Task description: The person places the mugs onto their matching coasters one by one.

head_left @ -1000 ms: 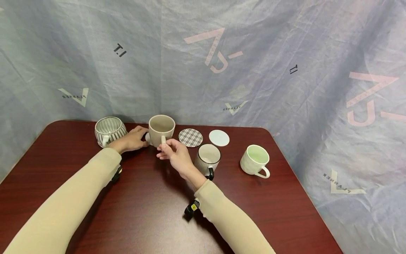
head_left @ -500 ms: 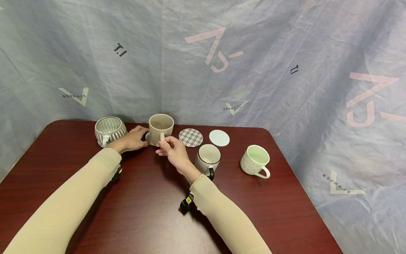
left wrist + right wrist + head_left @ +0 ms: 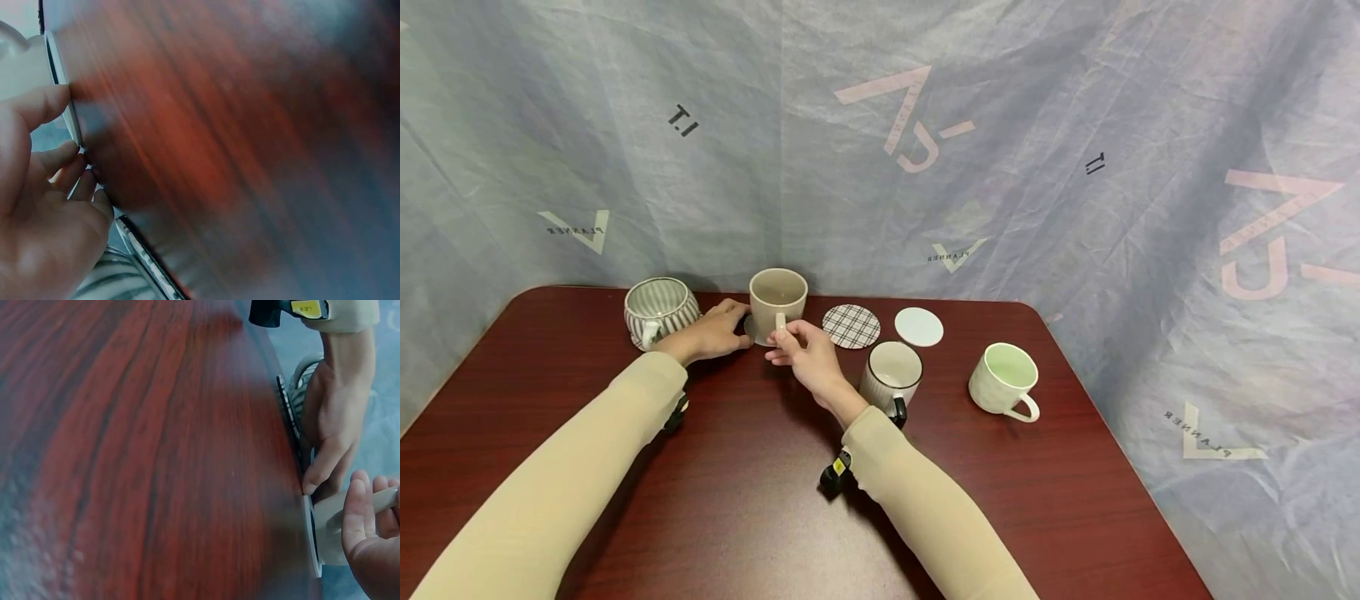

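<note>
The right hand [image 3: 811, 358] pinches the handle of the beige mug [image 3: 765, 313] between thumb and forefinger, its other fingers loosely bent beneath. The left hand [image 3: 718, 330] is partly open, thumb and fingertips spread along the rim of the pale round coaster [image 3: 757, 333] under that mug; it touches the rim without wrapping round it. The mug stands upright over the coaster, a sliver of which shows at the mug's left (whether the base bears fully on it, I cannot tell).

Just left of the left hand, the striped mug [image 3: 676, 320] sits on a patterned coaster [image 3: 148, 257]. Right of the beige mug lies a plaid coaster [image 3: 851, 326], then a white coaster [image 3: 919, 327] near it, both flat on the worktop [image 3: 737, 508]. In front of these two, near the right wrist, stands a ribbed mug [image 3: 887, 379] with a dark rim and black handle. Farther right, a mug with a pale green inside [image 3: 996, 383] stands well apart, handle toward the front right. A printed grey cloth [image 3: 880, 183] hangs behind everything.
</note>
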